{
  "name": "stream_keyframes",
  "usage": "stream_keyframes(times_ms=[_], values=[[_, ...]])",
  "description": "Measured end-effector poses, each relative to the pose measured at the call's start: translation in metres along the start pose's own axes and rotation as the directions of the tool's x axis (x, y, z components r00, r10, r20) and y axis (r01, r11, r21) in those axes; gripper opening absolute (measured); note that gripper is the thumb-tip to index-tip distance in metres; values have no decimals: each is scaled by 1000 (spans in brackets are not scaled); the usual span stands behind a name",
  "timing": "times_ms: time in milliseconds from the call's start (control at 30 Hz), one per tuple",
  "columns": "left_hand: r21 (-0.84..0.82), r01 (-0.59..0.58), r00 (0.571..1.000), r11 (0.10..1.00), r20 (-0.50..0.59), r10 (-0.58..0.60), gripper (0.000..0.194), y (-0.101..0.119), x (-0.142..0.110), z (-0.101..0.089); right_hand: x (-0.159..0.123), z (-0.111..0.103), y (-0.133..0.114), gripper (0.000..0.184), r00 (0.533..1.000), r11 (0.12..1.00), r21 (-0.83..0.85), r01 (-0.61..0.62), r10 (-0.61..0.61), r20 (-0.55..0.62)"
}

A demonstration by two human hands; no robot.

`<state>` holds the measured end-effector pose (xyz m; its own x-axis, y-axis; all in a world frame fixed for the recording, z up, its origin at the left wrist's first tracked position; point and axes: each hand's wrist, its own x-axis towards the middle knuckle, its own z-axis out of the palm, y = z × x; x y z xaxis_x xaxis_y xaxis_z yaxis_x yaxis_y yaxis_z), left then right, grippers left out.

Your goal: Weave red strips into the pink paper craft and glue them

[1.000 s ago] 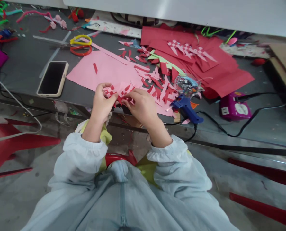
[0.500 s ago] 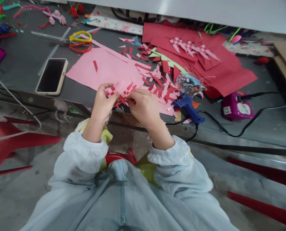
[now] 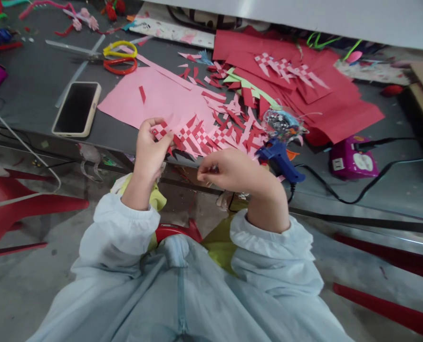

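Note:
My left hand [image 3: 150,153] is closed at the table's front edge, thumb and fingers pinching a red-and-pink woven paper fish [image 3: 160,130] with a small eye on it. Just right of it, several more checkered paper fish [image 3: 193,134] lie in a row by the pink sheet [image 3: 161,95]. Below and right of these, my right hand [image 3: 233,168] hovers apart from them, its fingers curled together and the wrist bent. Anything between those fingertips is too small or hidden to make out. Red and pink paper scraps [image 3: 245,128] lie beyond that hand.
A blue glue gun [image 3: 280,159] with a black cord lies right of my right hand, near a purple box [image 3: 353,159]. Red sheets [image 3: 340,109] carry more woven fish behind. A phone [image 3: 76,110] and scissors [image 3: 120,57] lie at left. A bag of beads [image 3: 284,123] sits mid-right.
My right hand has left the woven fish and moved right and toward me, uncovering the row of fish. My left hand keeps its hold in nearly the same place.

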<state>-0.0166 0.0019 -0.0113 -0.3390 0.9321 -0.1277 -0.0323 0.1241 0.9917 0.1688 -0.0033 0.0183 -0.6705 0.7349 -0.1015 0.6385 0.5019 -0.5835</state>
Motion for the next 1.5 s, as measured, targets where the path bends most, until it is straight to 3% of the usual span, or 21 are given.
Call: stream_keyframes(times_ms=[67, 100, 167, 233, 333, 400, 500, 633, 767, 933, 1067, 1233, 1367, 1500], values=[[-9, -6, 1000, 1000, -10, 6, 31, 0, 0, -1, -3, -2, 1, 12, 1000, 999, 45, -21, 21, 11], [-15, -10, 1000, 1000, -13, 10, 30, 1, -1, -1, -4, -1, 1, 11, 998, 997, 70, -38, 40, -38], [-26, -15, 1000, 1000, -17, 14, 30, 2, -2, -1, -2, 5, -2, 9, 974, 990, 128, -66, 92, -209], [-44, -8, 1000, 999, -18, 8, 30, 3, -3, 0, 2, 14, -5, 9, 912, 988, 146, -43, 99, -397], [-75, 3, 1000, 997, -16, -5, 29, 4, -5, 2, 9, 28, -9, 17, 831, 997, -10, 72, -65, -553], [-85, 3, 1000, 996, -13, -4, 29, 3, -6, 3, 12, 35, -10, 24, 800, 986, -152, 65, -142, -583], [-85, -5, 1000, 996, 0, 5, 29, 1, -7, 3, 16, 42, -11, 31, 814, 963, -268, 19, -170, -555], [-8, -47, 999, 999, 15, 47, 28, -3, -6, 1, 20, 46, -13, 39, 853, 957, -290, -2, -150, -500], [63, -96, 995, 993, 18, 95, 29, -7, -6, 0, 22, 49, -12, 41, 846, 951, -308, -11, -155, -511], [28, -117, 993, 993, 16, 117, 31, -8, -6, 1, 23, 49, -11, 40, 829, 924, -381, -14, -202, -521], [43, -133, 991, 990, -12, 134, 31, -7, -6, 0, 19, 43, -11, 36, 862, 897, -438, 64, -271, -429], [71, -128, 991, 989, -38, 131, 31, -7, -5, -5, 4, 25, -9, 18, 903, 930, -279, 238, -318, -291], [44, -126, 991, 991, -31, 127, 31, -9, -1, -9, -11, 11, -4, 12, 922, 958, -47, 283, -285, -261], [-66, -167, 986, 984, -28, 166, 31, -15, 6, -13, -21, 1, 3, 13, 932, 951, 76, 299, -274, -237]])
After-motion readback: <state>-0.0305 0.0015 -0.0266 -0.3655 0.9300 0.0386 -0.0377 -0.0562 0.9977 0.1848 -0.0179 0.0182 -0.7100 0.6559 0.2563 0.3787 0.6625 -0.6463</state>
